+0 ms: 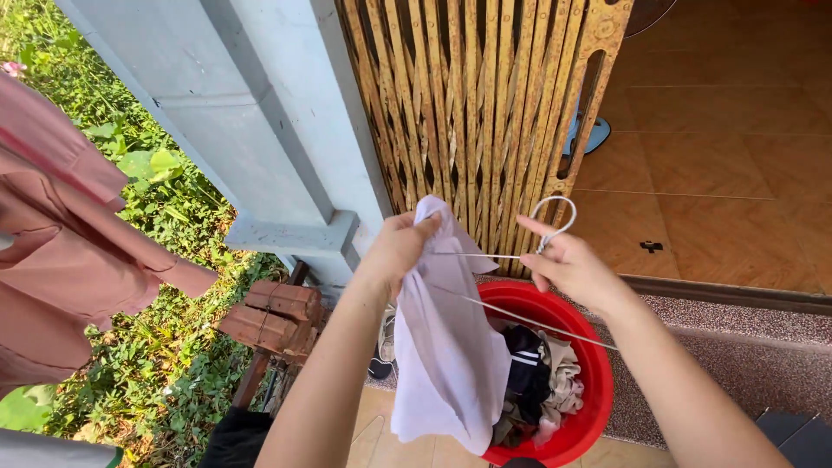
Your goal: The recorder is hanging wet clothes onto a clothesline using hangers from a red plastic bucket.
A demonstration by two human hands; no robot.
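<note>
Left hand: (pixel 400 247) closed on the top edge of a pale cloth (pixel 446 347), held up at frame centre.
Right hand: (pixel 568 269) closed around the neck of a wire hanger (pixel 537 251), hook uppermost, index finger extended.
Hanger: one arm is seen entering the cloth near the left hand; the lower wire runs down to the right.
Cloth: hangs free over a red basin (pixel 598 381) at lower centre, which holds more laundry (pixel 537 381).
Surroundings: wooden gate (pixel 468 104) behind; pink garment (pixel 69 234) at left.
Risk: a slip into the basin is judged possible if the pinch loosens; snagging is possible where the wire tip catches fabric.
</note>
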